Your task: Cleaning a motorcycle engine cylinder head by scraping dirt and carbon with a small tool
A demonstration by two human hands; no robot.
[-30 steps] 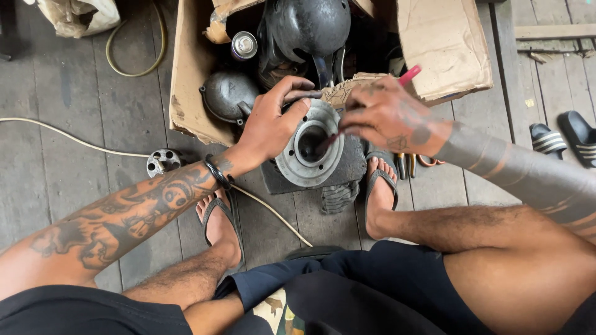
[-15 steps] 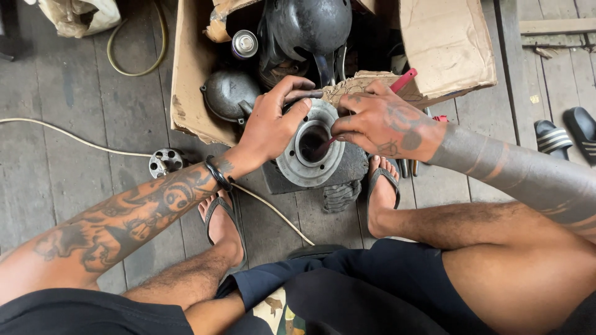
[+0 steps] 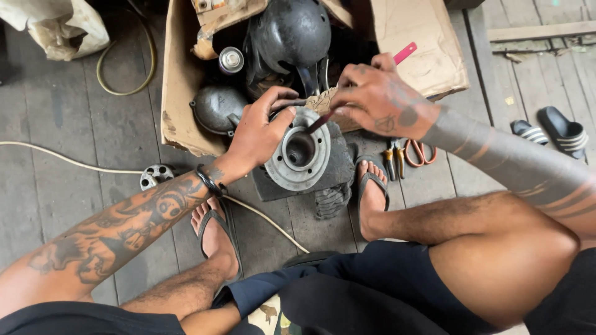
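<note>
Head view. The metal cylinder part (image 3: 303, 152), a round flanged casting with a central bore, sits on a dark block (image 3: 338, 174) on the plank floor (image 3: 56, 192), between the person's two sandalled feet and just in front of the open cardboard box (image 3: 186, 80). Its bore faces up toward the camera, so its axis runs roughly vertical.

The tool with the pink handle (image 3: 405, 52) lies on a diagonal, handle end up and to the right, dark working end down and to the left inside the bore.

Against the frame half a second earlier, the pink handle now stands clear above the right hand, more of the bore is exposed, and the tool tip reaches deeper into the opening. The cylinder part has not shifted on its block.

The left hand (image 3: 257, 133) is half closed, fingers curled over the upper left rim of the flange, steadying it. The right hand (image 3: 375, 99) is closed around the tool shaft, fingers together, and hovers just above the part's upper right edge.

Pliers and orange-handled scissors (image 3: 416, 152) lie on the floor beside the right foot.
</note>
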